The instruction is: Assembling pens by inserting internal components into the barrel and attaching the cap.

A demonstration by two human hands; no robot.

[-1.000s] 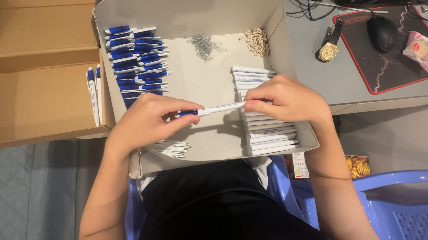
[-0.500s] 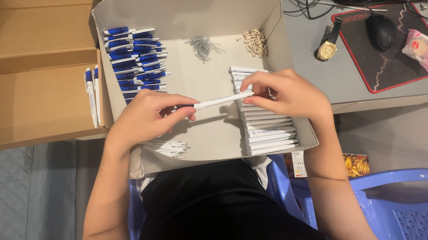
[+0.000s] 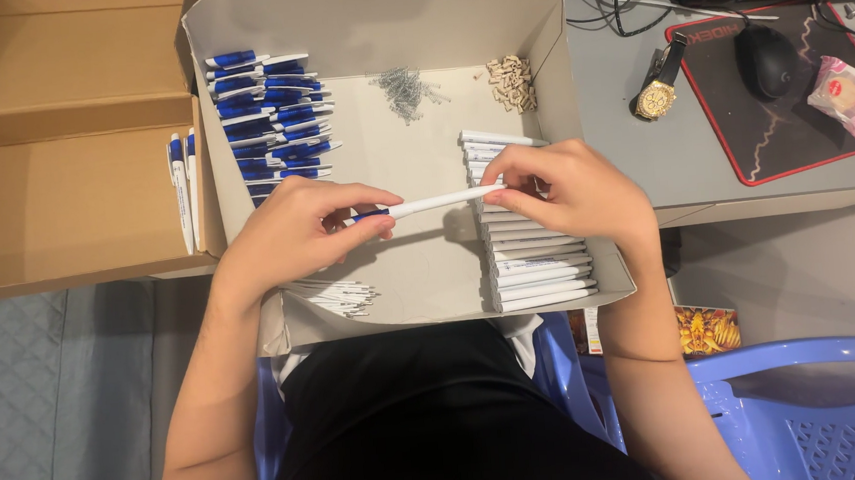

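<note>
My left hand (image 3: 296,229) and my right hand (image 3: 569,188) hold one white pen (image 3: 435,203) level between them, above the open grey cardboard tray (image 3: 373,33) on my lap. The left fingers pinch its blue end, the right fingers its white barrel end. Under my right hand lies a row of white pen barrels (image 3: 534,263). A pile of blue and white pen parts (image 3: 268,111) fills the tray's far left corner. Thin white refills (image 3: 336,296) lie below my left hand.
Small metal springs (image 3: 407,86) and tan small parts (image 3: 512,79) lie at the tray's back. A brown carton (image 3: 51,166) to the left holds two finished pens (image 3: 183,182). On the desk to the right are a watch (image 3: 656,99), mouse (image 3: 763,46) and pink packet (image 3: 843,91).
Both hands with the pen have shifted slightly down and toward me. My grip on it is the same.
</note>
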